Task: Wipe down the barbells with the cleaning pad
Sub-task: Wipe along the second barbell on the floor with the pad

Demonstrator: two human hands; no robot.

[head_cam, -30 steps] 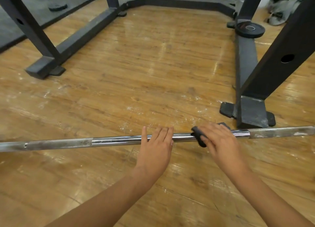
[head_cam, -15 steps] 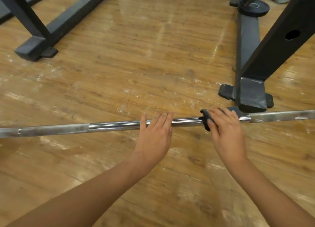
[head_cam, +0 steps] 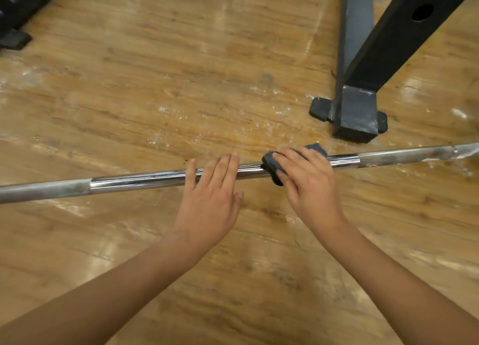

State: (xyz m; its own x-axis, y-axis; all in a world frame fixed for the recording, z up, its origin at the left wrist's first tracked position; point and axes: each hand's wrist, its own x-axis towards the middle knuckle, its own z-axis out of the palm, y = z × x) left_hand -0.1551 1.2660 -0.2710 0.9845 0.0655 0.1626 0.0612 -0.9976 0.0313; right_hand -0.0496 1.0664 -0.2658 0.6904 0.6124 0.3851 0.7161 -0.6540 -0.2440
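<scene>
A long steel barbell [head_cam: 134,180] lies across the wooden floor from the left edge to the right edge, shiny in the middle and dull grey toward both ends. My left hand [head_cam: 211,194] rests flat on the shiny middle part, fingers straight and together, holding nothing. Just to its right, my right hand [head_cam: 308,181] presses a dark grey cleaning pad [head_cam: 270,165] wrapped over the bar. The pad sticks out from under the fingers on the left and at the far side.
A black steel rack foot [head_cam: 356,116] with a slanted upright [head_cam: 404,36] stands on the floor just beyond the bar at the right. Another black rack foot [head_cam: 13,40] sits at the far left. White dusty marks dot the wooden floor [head_cam: 181,85].
The view has tilted down and nearer to the bar. My right hand with the pad slid right along the bar, then back toward my left hand, which stayed flat on the bar.
</scene>
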